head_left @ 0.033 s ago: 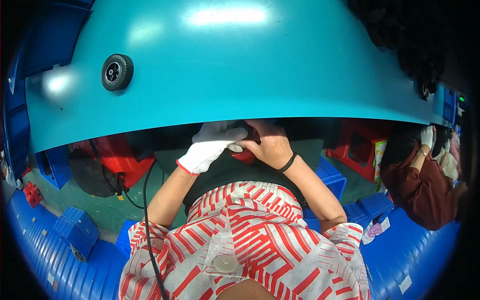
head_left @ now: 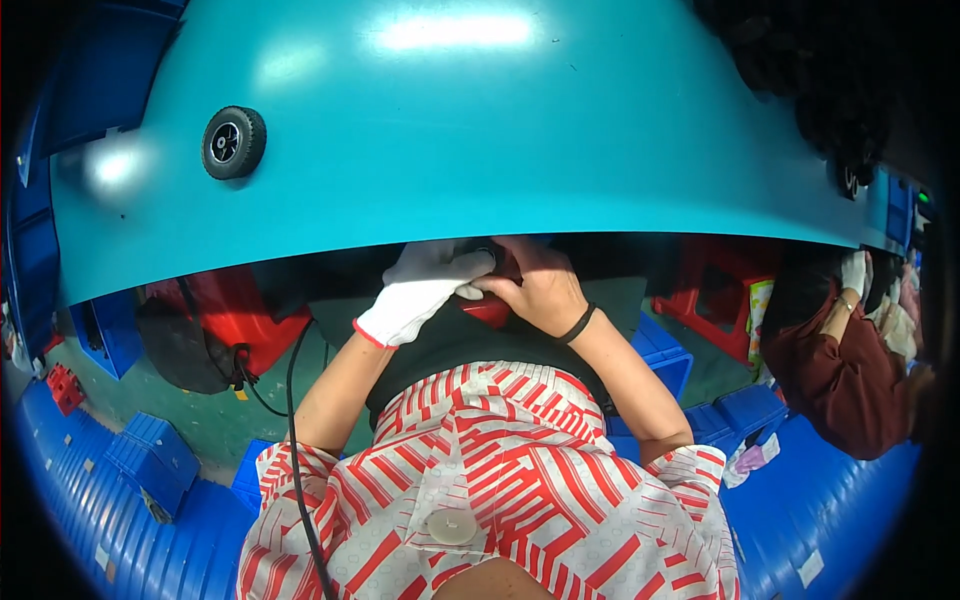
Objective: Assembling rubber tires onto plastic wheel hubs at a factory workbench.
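Just below the front edge of the teal table [head_left: 480,130], my two hands meet over my lap. My left hand [head_left: 428,282] wears a white glove with a red cuff. My right hand [head_left: 543,288] is bare, with a black band at the wrist. Both are closed around a small dark thing [head_left: 490,250] whose kind I cannot make out; the fingers and the table edge hide most of it. On the tabletop at the left stands a black toy-like wheel [head_left: 234,144] with treaded tyre and spoked hub, apart from both hands.
Dark items are heaped [head_left: 830,80] at the table's far right. Red stools [head_left: 250,320] stand at both sides below it, with blue crates [head_left: 152,458] around. A black cable [head_left: 292,420] hangs by my left arm. At the right sits a co-worker in a dark red sleeve [head_left: 840,380].
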{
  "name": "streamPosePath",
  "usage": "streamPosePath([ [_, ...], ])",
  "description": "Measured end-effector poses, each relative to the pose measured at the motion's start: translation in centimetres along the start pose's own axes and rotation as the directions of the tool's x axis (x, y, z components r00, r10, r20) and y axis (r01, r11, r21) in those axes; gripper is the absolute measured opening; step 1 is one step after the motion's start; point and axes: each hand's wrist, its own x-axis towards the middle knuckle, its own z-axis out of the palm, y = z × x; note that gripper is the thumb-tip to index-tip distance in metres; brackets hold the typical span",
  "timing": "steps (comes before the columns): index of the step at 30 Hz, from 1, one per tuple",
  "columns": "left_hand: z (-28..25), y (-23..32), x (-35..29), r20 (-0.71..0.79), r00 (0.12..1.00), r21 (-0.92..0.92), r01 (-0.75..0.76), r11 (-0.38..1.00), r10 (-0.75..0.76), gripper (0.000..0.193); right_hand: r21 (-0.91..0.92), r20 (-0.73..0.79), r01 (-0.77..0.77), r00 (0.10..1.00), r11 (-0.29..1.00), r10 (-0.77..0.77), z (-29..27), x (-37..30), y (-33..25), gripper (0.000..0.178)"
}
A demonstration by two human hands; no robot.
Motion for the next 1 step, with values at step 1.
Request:
streamPosePath([
  [1,0.56,1.11,-0.25,-0.036,0.999,0.062,-0.007,0.998,0.009,0.031,0.05,0.068,-0.069,0.996,0.996,0.066,0.02,-0.05,0.28,0.063],
])
